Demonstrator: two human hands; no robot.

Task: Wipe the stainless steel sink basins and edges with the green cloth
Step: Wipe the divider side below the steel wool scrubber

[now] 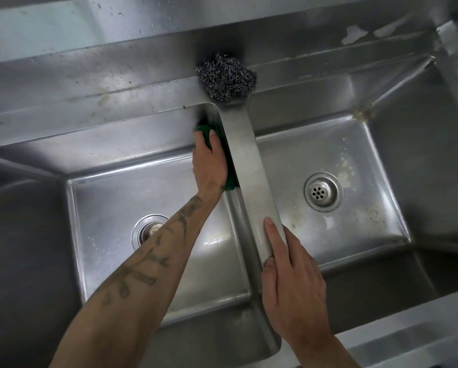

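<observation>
The stainless steel sink (382,160) has two basins split by a central divider (251,187), the reference landmark. The left basin (111,203) and right basin (315,235) each hold a round drain. The left hand (209,166) presses the green cloth (232,179) flat against the divider's left wall near its far end, fingers closed onto the cloth. The right hand (291,285) rests on the divider's near end, fingers extended together, holding nothing. A steel wool scourer (226,77) sits at the divider's far end.
</observation>
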